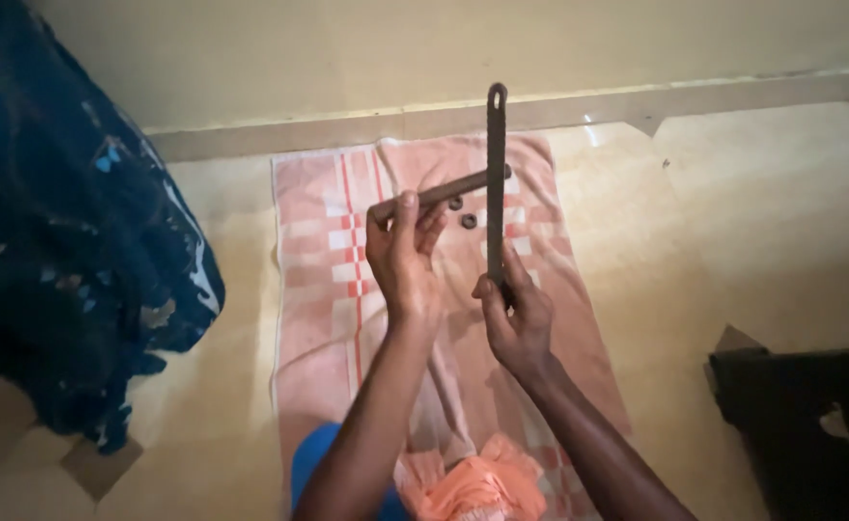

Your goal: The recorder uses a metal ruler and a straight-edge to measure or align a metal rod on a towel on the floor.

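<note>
Metal bars held crossed above the towel

Floor [752, 222] is pale tile, and on it lies a pink striped towel [318, 289], with a dark blue cloth [67, 241] at the left side. Above the towel both hands hold two rusty metal bars in a cross. The long bar [496, 154] stands upright; the right hand [516, 318] is closed around its lower end. The short bar [444, 190] goes sideways; the left hand [403, 253] is closed around its left end. It seems the bars meet at a joint, not yet finished, I judge. Two small nuts [462, 212] lie on the towel, unused.
</note>
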